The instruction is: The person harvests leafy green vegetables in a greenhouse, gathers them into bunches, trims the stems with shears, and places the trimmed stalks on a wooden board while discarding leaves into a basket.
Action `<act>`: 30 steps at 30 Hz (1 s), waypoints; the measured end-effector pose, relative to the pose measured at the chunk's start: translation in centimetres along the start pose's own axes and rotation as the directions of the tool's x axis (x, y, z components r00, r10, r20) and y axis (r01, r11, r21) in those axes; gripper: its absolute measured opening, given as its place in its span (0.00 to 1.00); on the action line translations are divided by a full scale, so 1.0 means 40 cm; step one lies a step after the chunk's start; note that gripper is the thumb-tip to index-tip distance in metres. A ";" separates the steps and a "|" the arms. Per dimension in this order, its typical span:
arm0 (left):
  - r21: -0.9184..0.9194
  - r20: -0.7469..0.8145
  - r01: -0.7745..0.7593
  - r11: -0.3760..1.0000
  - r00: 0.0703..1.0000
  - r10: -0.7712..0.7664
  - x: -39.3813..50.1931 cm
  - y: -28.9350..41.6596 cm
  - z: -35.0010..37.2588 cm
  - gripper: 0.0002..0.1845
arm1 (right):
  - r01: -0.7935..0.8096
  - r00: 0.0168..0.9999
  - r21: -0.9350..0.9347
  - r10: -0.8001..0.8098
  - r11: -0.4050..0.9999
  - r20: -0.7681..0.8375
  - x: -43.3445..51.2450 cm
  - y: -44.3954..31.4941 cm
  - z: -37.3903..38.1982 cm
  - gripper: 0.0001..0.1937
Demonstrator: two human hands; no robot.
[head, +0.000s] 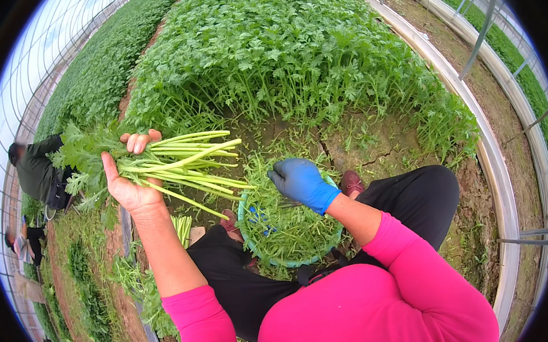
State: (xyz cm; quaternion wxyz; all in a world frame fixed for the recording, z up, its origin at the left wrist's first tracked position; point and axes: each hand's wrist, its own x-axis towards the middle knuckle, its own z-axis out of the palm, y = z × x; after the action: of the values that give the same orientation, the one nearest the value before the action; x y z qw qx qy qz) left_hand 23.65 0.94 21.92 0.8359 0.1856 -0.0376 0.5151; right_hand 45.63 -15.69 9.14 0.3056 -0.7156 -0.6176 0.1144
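Observation:
My bare left hand (pixel 137 185) grips a bunch of cut leafy greens (pixel 194 163), with lobed leaves like crown daisy. Its pale stems point right and its leaves spread left past my wrist. My right hand (pixel 300 181), in a blue glove, is curled closed above a round turquoise tub (pixel 288 263). Whether anything small is inside that fist is hidden. Loose leaf and stem trimmings (pixel 301 239) fill the tub, which stands on the ground between my feet. Something blue (pixel 260 216) shows among the trimmings.
A dense bed of standing greens (pixel 286 45) grows ahead. Cut stems (pixel 182 229) and leafy greens (pixel 153 300) lie at my left. A pale rail (pixel 492 169) curves along the right. Another person (pixel 41 169) is at far left, with others behind. Cracked soil (pixel 365 147) carries scattered leaves.

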 end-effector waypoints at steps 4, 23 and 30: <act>-0.121 -0.007 0.010 0.993 1.000 -0.011 -0.004 0.009 0.006 0.19 | -0.209 0.972 -0.044 0.212 0.977 0.098 0.000 0.064 -0.011 0.11; -0.027 -0.170 -0.018 0.999 0.985 0.013 -0.003 -0.014 -0.016 0.20 | -0.196 0.978 0.950 0.122 0.244 0.170 0.107 -0.107 -0.030 0.12; 0.082 0.028 0.034 0.996 0.999 -0.037 -0.005 -0.022 0.003 0.19 | 0.038 0.985 -0.120 -0.017 0.992 0.173 0.056 0.049 0.022 0.23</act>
State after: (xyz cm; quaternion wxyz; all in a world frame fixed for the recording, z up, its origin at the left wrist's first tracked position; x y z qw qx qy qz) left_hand 24.35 0.39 21.74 0.8361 0.2276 -0.0255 0.4984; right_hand 47.22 -13.40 7.82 0.2083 -0.7119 -0.6573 0.1332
